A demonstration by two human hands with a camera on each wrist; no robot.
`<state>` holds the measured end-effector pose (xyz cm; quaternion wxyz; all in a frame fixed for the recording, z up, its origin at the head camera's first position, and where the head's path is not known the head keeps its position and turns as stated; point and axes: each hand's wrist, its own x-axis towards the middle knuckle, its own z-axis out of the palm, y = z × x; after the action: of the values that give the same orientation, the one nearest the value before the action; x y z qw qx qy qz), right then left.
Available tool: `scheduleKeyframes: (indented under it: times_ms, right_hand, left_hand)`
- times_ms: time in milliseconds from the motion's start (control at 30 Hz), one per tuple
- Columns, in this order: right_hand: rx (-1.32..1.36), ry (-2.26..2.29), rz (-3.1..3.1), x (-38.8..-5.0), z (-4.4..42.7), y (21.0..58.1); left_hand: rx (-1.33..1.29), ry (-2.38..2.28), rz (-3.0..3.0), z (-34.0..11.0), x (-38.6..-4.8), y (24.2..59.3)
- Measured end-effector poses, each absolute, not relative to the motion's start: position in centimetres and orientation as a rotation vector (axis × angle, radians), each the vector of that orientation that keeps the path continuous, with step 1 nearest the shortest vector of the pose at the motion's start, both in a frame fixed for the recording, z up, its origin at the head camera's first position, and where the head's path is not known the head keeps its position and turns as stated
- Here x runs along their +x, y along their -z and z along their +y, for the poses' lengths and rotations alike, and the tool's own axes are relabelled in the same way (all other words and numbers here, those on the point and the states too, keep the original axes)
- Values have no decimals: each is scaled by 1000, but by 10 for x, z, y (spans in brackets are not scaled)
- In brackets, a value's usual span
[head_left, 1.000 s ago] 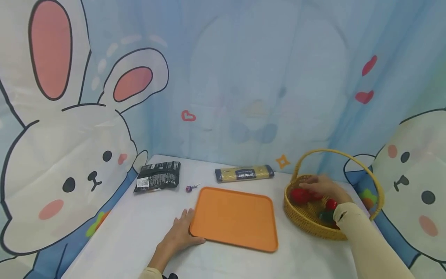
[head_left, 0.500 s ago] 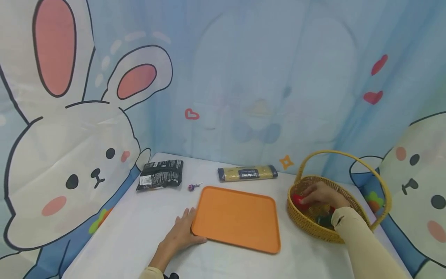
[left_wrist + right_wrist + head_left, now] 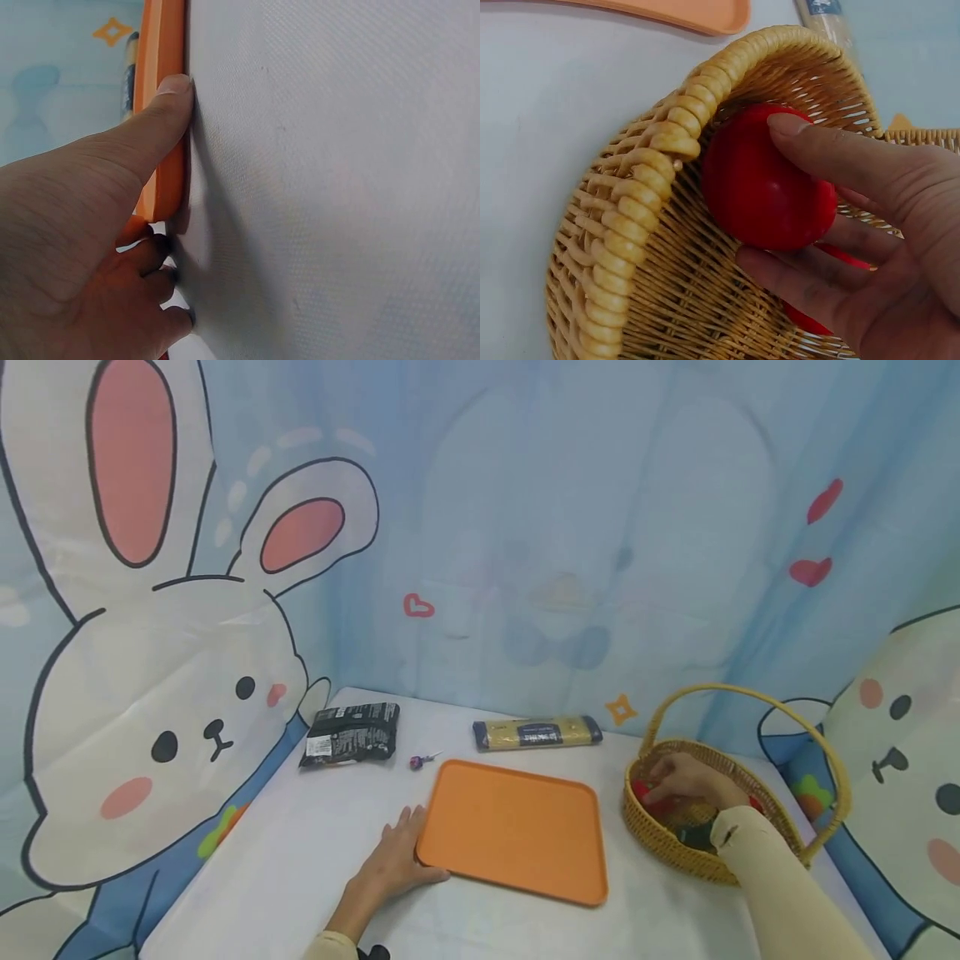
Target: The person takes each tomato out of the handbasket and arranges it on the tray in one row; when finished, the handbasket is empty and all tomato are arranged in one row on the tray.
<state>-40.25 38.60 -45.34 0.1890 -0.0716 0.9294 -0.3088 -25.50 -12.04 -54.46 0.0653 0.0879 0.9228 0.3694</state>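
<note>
At the near left corner of the orange tray (image 3: pixel 513 831), my left hand (image 3: pixel 393 857) rests with its fingers spread. In the left wrist view, the thumb of that hand (image 3: pixel 82 202) touches the tray's front side (image 3: pixel 169 169), and the other fingers lie around the corner on the table. My right hand (image 3: pixel 693 779) reaches into the wicker basket (image 3: pixel 667 852). The right wrist view shows this hand (image 3: pixel 870 225) gripping a smooth red round object (image 3: pixel 761 191), thumb above and fingers below, inside the basket's rim (image 3: pixel 652 180). More red shows beneath the fingers (image 3: pixel 780 277).
A black packet (image 3: pixel 352 732) lies at the back left, with a small lollipop (image 3: pixel 417 762) beside it. Behind the tray is a yellow and blue packet (image 3: pixel 536 733). Something dark green (image 3: pixel 697 835) sits in the basket, whose tall handle (image 3: pixel 757 695) arches over it.
My right hand has shifted slightly within the basket, and the red objects there have moved or become more covered. The left hand stays at the tray corner. The head view has turned slightly.
</note>
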Motion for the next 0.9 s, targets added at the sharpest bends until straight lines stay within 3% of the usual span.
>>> scheduleKeyframes:
  times_ms: [233, 900]
  right_hand:
    - [-373, 618, 2799, -399, 386, 438]
    - [-462, 699, 2832, -342, 362, 374]
  left_hand:
    - [305, -1133, 2798, -121, -254, 546]
    - [288, -1178, 2786, -123, -255, 549]
